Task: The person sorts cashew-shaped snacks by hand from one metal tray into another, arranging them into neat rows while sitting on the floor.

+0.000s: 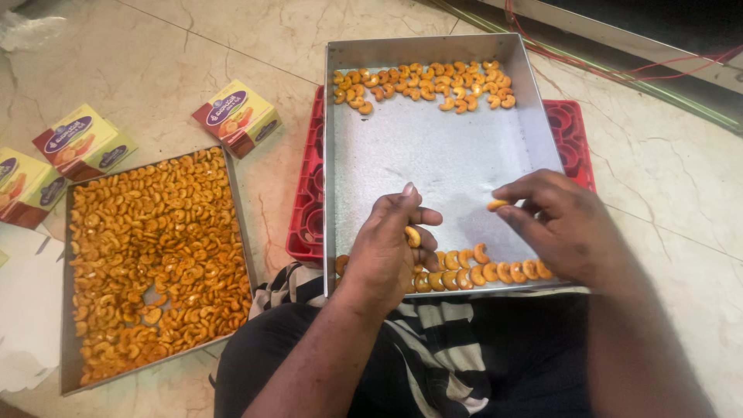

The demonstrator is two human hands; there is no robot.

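A steel tray [433, 155] rests on a red crate in front of me. Orange roasted cashews lie in a band at its far end [422, 83] and in a row along its near edge [495, 271]. My left hand [387, 248] hovers over the near row and pinches one cashew [413, 236] between thumb and fingers. My right hand [561, 224] is over the tray's near right part, holding another cashew [497, 205] at its fingertips.
A second steel tray [71, 364] on the floor to the left is full of cashews [155, 255]. Three small yellow and maroon boxes [236, 116] stand beyond it. White paper [23, 310] lies at far left. Red wires [619, 73] run along the back right.
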